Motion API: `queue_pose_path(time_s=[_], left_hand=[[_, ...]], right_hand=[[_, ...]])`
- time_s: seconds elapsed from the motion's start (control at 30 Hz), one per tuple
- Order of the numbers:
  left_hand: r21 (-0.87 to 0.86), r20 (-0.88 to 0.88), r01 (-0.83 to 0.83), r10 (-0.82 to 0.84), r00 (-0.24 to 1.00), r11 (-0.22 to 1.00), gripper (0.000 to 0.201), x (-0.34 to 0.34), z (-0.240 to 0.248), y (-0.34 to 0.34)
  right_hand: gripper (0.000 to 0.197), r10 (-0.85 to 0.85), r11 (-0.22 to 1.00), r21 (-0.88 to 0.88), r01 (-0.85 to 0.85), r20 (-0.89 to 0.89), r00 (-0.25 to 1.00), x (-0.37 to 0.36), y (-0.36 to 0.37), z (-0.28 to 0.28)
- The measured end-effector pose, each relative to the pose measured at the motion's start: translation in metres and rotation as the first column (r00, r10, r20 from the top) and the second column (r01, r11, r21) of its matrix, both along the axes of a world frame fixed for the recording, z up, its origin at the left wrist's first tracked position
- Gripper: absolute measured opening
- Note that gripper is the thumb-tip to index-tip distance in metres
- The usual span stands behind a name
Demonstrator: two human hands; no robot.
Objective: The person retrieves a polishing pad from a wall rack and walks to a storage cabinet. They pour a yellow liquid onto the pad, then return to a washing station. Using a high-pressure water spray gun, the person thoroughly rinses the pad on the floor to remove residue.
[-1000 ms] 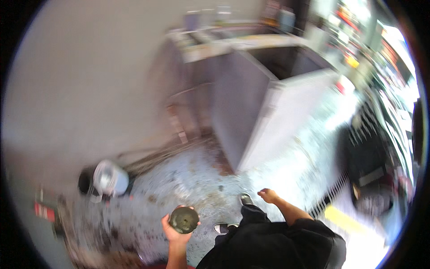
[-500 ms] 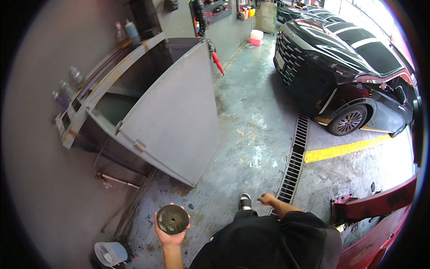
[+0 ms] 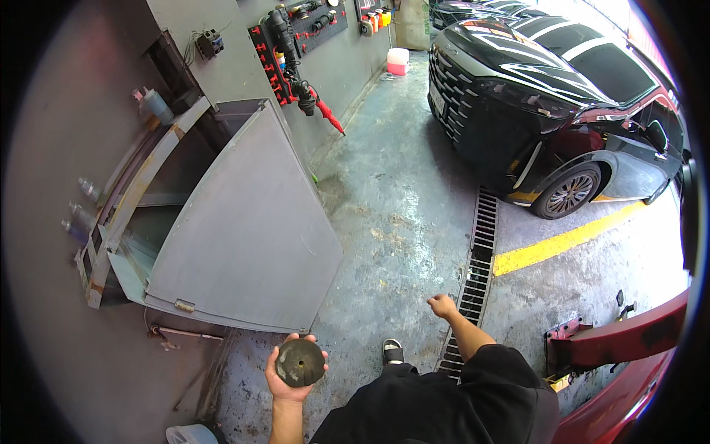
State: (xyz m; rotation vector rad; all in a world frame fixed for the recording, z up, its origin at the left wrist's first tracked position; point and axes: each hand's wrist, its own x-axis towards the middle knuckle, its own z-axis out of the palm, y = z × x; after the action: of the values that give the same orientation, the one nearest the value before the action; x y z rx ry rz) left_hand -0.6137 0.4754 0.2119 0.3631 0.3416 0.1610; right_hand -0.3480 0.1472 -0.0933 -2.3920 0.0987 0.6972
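On the upturned palm of my left hand (image 3: 283, 388) rests a thick, dark round disc (image 3: 302, 363) with a small hole in its centre and pale worn patches. The fingers curl around its rim. My right hand (image 3: 442, 306) hangs in the air over the floor beside the drain grate, its fingers loosely curled in, and I see nothing in it. Ahead of my left hand stands a grey metal cabinet (image 3: 244, 229) with a large panel door and shelves.
A long drain grate (image 3: 477, 259) runs along the floor to my right. Beyond it are a parked black car (image 3: 532, 96) and a yellow floor line (image 3: 569, 240). A red lift arm (image 3: 629, 337) juts in at the right. A bucket (image 3: 191, 434) stands at the lower left.
The cabinet has come nearer and more of the tool wall shows, as I move forward and my view turns. My left hand still carries the disc; the right arm reaches further forward.
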Motion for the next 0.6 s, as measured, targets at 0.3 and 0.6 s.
queue_pose_path(time_s=[0.3, 0.6], left_hand=[[-0.076, -0.067, -0.029, 0.024, 0.998, 0.997, 0.050, -0.054, -0.025, 0.014], [-0.108, 0.054, -0.270, 0.276, 0.960, 0.957, 0.059, -0.246, -0.026, 0.035]], right_hand=[[0.055, 0.130, 0.980, -0.114, -0.161, -0.242, 0.962, -0.116, -0.003, -0.053], [0.057, 0.540, 0.833, -0.047, -0.551, -0.141, 0.830, -0.207, 0.131, -0.034]])
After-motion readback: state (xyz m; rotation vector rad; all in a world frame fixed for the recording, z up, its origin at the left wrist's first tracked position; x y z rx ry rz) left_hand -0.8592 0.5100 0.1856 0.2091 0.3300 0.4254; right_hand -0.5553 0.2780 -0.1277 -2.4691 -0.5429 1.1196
